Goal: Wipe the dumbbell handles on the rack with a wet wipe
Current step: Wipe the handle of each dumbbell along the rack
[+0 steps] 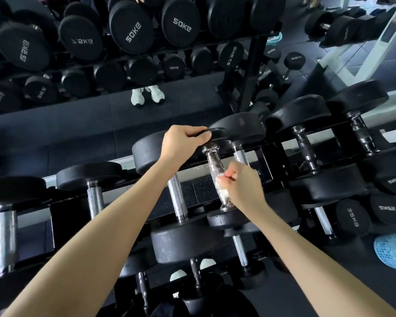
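Note:
A small black dumbbell with a shiny chrome handle [214,164] sits tilted on the top tier of the rack [264,156], among larger dumbbells. My left hand [183,140] grips the rim of its far black head [217,133]. My right hand [242,184] holds a white wet wipe [222,185] pinched around the lower half of that handle. The near head [226,219] lies below my right wrist. Most of the wipe is hidden by my fingers.
Bigger dumbbells flank it: knurled handles at left [177,197] and right [303,147]. Lower tiers hold more weights marked 35KG [353,217] and 25KG. A mirror behind reflects the rack and white shoes [146,94]. A blue perforated object [393,250] lies on the floor at right.

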A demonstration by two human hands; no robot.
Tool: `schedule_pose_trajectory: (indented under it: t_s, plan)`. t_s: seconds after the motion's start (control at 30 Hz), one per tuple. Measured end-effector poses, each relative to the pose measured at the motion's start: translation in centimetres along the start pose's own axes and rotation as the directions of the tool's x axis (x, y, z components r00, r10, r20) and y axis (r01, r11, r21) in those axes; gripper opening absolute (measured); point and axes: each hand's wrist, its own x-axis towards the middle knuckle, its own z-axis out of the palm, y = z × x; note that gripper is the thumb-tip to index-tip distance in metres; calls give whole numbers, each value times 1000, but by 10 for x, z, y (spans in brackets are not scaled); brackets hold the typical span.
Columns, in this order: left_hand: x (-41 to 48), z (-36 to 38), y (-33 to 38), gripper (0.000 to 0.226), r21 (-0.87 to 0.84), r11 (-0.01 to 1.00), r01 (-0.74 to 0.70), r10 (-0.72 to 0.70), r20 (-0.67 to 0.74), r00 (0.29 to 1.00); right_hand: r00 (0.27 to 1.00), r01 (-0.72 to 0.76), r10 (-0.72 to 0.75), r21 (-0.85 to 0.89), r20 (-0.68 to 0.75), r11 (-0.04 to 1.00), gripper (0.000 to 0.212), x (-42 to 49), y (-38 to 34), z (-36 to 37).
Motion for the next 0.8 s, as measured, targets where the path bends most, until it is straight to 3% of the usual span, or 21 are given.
schedule_pose_trajectory:
  t_s: [0.07, 0.17, 0.23, 0.3, 0.4, 0.57, 0.63, 0.7, 0.77, 0.8]
  plan:
    - [0, 0, 0, 25, 0, 1000, -1, 1, 2, 1000, 998, -62, 61, 58, 31, 996, 26, 5, 12, -13]
    - [1, -1, 0, 26, -1, 1000, 8, -8, 7, 1000, 957, -118, 205, 374, -203, 920, 13, 30, 14, -29]
    - [1, 0, -1, 25, -7, 1000, 12, -12, 5, 1000, 967, -120, 209, 465, -144, 877, 15, 35, -1, -21]
    - [1, 0, 0, 24, -2, 1000, 4, -4, 2, 1000, 995, -43, 70, 323, -71, 945, 21, 22, -14, 1]
    - [0, 1, -2, 24, 0, 1000, -1, 1, -2, 1000, 976, 163, -172, -74, -132, 984, 22, 2, -19, 22]
    - [0, 4, -2, 25, 5, 1000, -16, 16, -14, 1000, 967, 175, -222, -305, -127, 936, 17, 16, -18, 29]
    - [-1, 4, -2, 24, 2, 1000, -16, 16, -25, 1000, 963, 148, -184, -187, -195, 971, 14, 16, -23, 28]
    - [-2, 5, -3, 23, -8, 1000, -10, 10, -30, 1000, 944, 90, -57, 90, -325, 992, 12, 18, -28, 25]
    - [-2, 5, -3, 23, -25, 1000, 4, -5, -29, 1000, 934, -70, 188, 363, -302, 929, 11, 27, -28, 21]
    - [-1, 5, -2, 23, -32, 999, 10, -11, -27, 1000, 921, -176, 322, 507, -217, 844, 11, 35, -25, 18]
